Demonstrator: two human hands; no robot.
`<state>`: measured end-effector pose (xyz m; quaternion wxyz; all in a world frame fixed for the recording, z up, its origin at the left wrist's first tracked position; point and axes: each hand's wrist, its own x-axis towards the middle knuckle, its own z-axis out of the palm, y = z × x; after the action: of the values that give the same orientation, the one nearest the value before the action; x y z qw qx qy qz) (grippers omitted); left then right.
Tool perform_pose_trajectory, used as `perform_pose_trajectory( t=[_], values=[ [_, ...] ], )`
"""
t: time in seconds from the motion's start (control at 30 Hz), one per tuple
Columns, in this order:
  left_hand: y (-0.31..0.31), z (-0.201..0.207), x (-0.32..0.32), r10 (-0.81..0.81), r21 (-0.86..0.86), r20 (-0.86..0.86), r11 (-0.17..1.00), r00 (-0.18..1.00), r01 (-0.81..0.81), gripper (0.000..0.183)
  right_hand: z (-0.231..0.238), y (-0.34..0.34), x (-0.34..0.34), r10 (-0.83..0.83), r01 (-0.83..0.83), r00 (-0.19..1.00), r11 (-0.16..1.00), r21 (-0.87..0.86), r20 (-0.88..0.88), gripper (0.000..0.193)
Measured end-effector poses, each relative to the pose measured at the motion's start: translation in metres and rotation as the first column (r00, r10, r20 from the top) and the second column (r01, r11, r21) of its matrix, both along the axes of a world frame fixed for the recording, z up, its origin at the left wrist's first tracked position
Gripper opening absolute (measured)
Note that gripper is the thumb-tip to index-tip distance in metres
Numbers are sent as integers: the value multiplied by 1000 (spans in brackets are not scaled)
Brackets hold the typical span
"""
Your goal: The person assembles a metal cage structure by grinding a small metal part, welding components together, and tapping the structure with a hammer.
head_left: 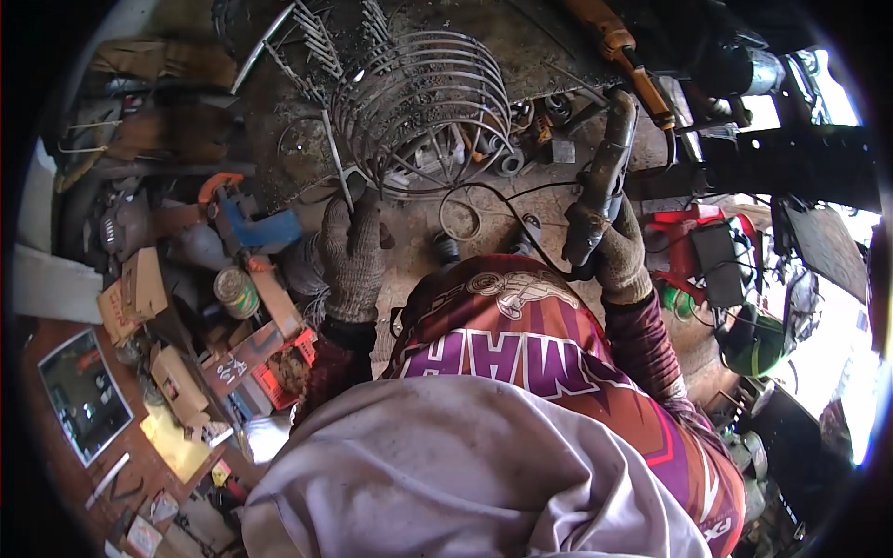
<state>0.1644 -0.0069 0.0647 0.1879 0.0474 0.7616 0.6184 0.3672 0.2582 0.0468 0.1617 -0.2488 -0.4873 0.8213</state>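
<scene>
A cage of curved steel rods point(498, 88), like a round wire basket frame, lies ahead of me. My left hand point(353, 256), in a knitted grey glove, is closed around the lower end of a thin metal rod point(333, 149) beside the cage; whether the rod is joined to it I cannot tell. On the right, my gloved right hand point(621, 260) grips a grey corded power tool point(605, 177) by its lower part. The tool tilts up and away from me, its far end near the worktop edge. Its working end cannot be made out clearly.
An orange power tool point(619, 46) lies at the far right. A black cord point(512, 209) loops across between my hands. To the left stand a blue-and-orange tool point(256, 223), a tin can point(236, 292) and a red crate point(284, 372). A red stool point(684, 242) is at right.
</scene>
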Motion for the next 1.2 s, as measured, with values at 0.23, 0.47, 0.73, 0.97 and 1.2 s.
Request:
perform_pose_trajectory(
  t=[0.23,0.47,0.73,0.97,1.2],
  values=[
    [13,40,33,-106,-253,-67,964,992,86,42,-36,67,7,307,-315,948,945,-92,-86,63],
    [42,68,86,-24,-404,109,912,994,66,39,-44,104,-1,428,-449,890,883,-136,-159,63],
    [58,98,107,52,-230,299,973,953,19,60,-59,113,0,466,-482,873,869,-112,-146,67],
    [51,108,95,-88,-319,241,933,966,165,61,-47,96,8,425,-430,901,900,-64,-88,71],
    [51,116,68,-262,-423,165,852,951,308,55,-14,83,12,345,-332,938,920,210,-31,86]
  ],
)
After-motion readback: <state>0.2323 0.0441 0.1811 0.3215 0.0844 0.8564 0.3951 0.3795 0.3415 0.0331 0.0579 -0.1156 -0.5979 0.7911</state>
